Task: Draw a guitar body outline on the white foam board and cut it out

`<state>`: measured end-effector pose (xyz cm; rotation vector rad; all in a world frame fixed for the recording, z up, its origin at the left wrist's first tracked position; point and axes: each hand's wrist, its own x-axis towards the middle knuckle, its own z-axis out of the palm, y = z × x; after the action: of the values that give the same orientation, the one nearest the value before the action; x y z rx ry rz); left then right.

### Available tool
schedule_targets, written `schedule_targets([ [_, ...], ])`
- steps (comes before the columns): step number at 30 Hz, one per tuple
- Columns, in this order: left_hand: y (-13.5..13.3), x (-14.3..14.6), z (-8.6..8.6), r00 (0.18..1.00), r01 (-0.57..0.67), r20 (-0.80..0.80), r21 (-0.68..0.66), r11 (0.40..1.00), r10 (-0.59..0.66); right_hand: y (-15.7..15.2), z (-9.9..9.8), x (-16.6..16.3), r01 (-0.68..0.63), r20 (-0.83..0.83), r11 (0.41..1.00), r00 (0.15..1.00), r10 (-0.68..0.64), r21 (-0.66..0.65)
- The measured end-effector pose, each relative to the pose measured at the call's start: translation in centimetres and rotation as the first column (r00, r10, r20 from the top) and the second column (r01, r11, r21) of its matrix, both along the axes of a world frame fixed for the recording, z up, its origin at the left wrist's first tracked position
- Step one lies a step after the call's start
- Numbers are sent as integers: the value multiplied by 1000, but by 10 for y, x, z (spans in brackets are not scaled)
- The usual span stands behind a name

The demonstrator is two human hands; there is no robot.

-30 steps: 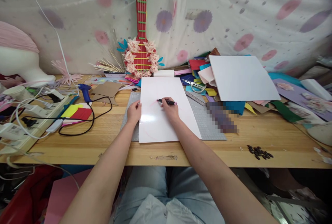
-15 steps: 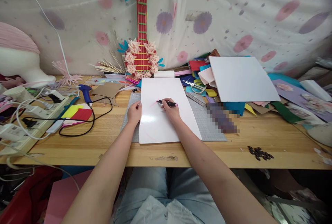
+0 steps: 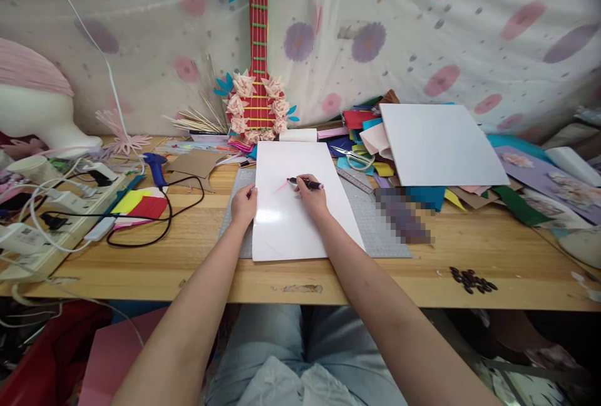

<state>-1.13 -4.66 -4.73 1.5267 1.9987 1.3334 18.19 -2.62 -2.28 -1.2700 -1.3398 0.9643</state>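
Observation:
A white sheet (image 3: pixel 300 230) lies on a grey cutting mat (image 3: pixel 375 218) on the wooden table. My right hand (image 3: pixel 312 199) is closed round a black marker with a pink end (image 3: pixel 307 184), its tip touching the sheet beside a faint pink line (image 3: pixel 280 188). My left hand (image 3: pixel 244 204) rests on the sheet's left edge with fingers curled, pressing it down.
Scissors (image 3: pixel 354 156) and a metal ruler (image 3: pixel 354 179) lie right of the sheet. A pile of coloured felt and a white board (image 3: pixel 436 143) sit at back right. A blue glue gun (image 3: pixel 154 166), cables and a power strip (image 3: pixel 56 218) are at left. Dark seeds (image 3: pixel 469 279) lie near the front edge.
The marker tip has moved slightly right along the sheet, leaving the pink stroke longer. My left hand has stayed on the sheet's edge.

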Motion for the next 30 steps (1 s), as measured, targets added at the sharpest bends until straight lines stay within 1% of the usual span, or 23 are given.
schedule_targets([
  [4,0,0,1,1000,-2,3,2,1000,2,0,-1,0,0,19,1000,1000,0,-4],
  [9,0,0,1,1000,-3,3,-1,1000,3,0,-1,3,-1,9,999,1000,2,-44],
  [15,-1,1,1,1000,-5,0,-2,1000,5,0,-1,1,-8,-7,1000,1000,8,-5],
  [19,-1,1,3,1000,-9,-4,1,1000,9,0,-2,1,-9,32,1000,999,9,-16],
  [22,-2,1,4,1000,-9,-6,-3,1000,9,-1,-2,2,-6,31,1000,1000,6,-23],
  [27,-3,2,5,1000,-9,-6,-15,1000,8,-5,2,1,-2,51,1000,999,1,14],
  [30,-3,2,6,1000,-3,-8,-14,1000,3,-9,4,-1,-32,55,999,998,32,9],
])
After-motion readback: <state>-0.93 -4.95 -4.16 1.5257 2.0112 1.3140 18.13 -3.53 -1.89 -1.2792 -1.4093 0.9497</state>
